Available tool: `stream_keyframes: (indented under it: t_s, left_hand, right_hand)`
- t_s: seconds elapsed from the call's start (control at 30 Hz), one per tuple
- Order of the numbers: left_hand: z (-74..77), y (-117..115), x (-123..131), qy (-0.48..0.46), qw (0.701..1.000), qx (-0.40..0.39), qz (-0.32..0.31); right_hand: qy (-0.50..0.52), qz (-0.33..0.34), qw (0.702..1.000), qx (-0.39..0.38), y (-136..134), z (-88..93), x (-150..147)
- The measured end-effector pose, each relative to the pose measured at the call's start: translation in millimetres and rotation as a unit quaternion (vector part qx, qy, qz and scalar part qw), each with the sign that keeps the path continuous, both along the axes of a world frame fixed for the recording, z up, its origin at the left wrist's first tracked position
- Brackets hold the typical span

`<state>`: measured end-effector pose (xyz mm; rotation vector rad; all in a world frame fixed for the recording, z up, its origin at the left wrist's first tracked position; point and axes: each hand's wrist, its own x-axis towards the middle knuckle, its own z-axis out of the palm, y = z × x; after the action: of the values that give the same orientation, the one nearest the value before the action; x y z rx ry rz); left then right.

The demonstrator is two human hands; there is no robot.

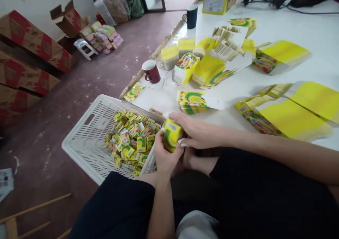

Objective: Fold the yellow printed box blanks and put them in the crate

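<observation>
A small yellow and green printed carton [171, 134] is held between my two hands, above the rim of the basket by the table edge. My left hand [166, 156] wraps its fingers and thumb round the carton's lower left side. From the right, my right hand [194, 131] closes on the carton's other side, its fingertips partly hidden behind it. Just beyond my hands lies a stack of flat cartons [193, 101] on the white table [159, 97]. To the left, a white plastic basket [87, 136] holds many small filled-out cartons [135, 138].
A maroon mug [151, 71] and a dark mug [191, 17] stand along the table's left edge. Open yellow boxes [212, 67] with packed flat cartons, and larger ones [288, 111], cover the right side. Cardboard boxes [34, 41] are stacked on the floor at left.
</observation>
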<state>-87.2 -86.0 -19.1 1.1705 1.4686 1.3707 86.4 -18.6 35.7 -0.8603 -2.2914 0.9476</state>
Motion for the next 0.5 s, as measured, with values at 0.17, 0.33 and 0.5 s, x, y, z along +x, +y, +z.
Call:
stream_keyframes:
  t_s: [0.17,0.33,0.5]
  left_hand:
    - [-2.6,25,-18,-0.358,0.906,-0.004,0.224]
    - [0.2,34,-15,-0.469,0.847,-0.131,0.212]
    - [3.4,25,13,-0.449,0.867,-0.178,0.125]
  right_hand:
    - [-0.139,-0.292,0.945,0.048,37,-17.8,38]
    - [-0.311,-0.345,0.885,0.016,58,-42.0,70]
    - [-0.281,-0.352,0.892,-0.013,61,-46.1,72]
